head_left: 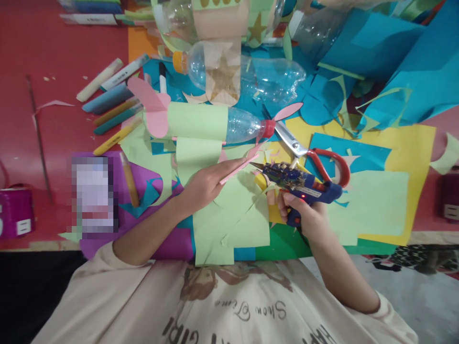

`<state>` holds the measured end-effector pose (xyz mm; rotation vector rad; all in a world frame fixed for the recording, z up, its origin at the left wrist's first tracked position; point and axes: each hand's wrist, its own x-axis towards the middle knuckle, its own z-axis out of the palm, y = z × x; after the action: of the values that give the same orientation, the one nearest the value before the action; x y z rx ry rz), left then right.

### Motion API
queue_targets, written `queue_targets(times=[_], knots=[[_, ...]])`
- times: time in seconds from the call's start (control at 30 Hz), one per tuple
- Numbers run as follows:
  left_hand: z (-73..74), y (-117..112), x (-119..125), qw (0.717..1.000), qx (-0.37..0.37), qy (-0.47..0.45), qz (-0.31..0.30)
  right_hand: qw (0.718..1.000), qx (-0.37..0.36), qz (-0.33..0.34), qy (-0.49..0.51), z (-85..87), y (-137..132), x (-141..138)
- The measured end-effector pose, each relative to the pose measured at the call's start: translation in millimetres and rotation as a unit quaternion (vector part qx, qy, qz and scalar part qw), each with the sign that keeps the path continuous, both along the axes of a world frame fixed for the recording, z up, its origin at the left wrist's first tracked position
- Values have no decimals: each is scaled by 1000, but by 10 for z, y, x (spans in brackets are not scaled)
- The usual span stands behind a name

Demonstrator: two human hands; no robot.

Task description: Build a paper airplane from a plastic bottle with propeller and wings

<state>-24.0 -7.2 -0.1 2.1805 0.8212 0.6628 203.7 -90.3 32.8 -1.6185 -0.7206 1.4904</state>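
My right hand [304,212] is wrapped round the grip of a blue glue gun [301,180], whose nozzle points left at the edge of a pink paper strip [238,170]. My left hand [206,184] pinches that pink strip, fingers pressed together. Just beyond lies a plastic bottle [215,123] wrapped in light green paper, with a red cap and pink paper fins at both ends. Under both hands are light green paper sheets [233,220].
Red-handled scissors [315,155] lie right of the bottle's cap. A second clear bottle with a gold star [233,74] lies further back. Markers and glue sticks [111,102] are scattered at the left on the red surface. Blue, yellow and green paper scraps [376,71] cover the right side.
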Motion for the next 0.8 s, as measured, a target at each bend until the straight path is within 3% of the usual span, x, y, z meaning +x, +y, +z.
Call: queue_targets(times=[0.8], knots=[[22, 3, -4, 1000, -20, 1, -7, 997, -50, -49, -13, 28, 13, 34]])
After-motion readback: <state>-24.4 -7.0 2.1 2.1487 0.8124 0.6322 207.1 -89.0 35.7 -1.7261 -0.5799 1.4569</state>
